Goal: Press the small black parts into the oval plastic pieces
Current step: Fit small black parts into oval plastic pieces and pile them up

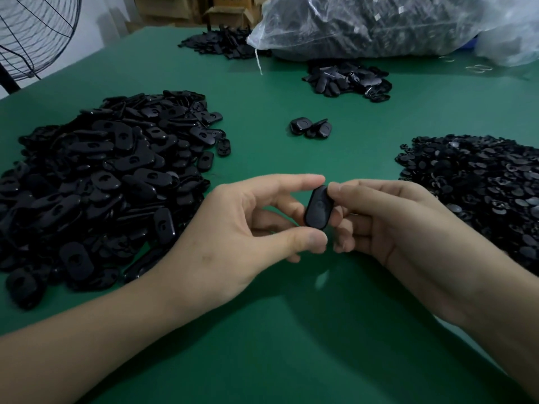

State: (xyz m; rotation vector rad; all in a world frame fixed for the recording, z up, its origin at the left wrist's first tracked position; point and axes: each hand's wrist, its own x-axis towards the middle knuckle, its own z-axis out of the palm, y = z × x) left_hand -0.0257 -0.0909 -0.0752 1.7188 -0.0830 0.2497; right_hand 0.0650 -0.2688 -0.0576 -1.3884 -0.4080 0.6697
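Note:
A black oval plastic piece (pixel 318 208) stands on end just above the green table (pixel 291 330), held between both hands. My left hand (pixel 242 228) pinches it with forefinger on its top end and thumb under its lower end. My right hand (pixel 388 223) grips its right edge with curled fingers, thumb near the top. A round mark shows on the piece's face. A big heap of oval pieces (pixel 96 176) lies to the left. A heap of small black round parts (pixel 478 182) lies to the right.
A few oval pieces (pixel 311 127) lie together beyond my hands. Further back are a smaller black pile (pixel 348 78), another pile (pixel 224 43) and a clear plastic bag (pixel 379 24) full of parts. A fan (pixel 35 36) stands at the far left.

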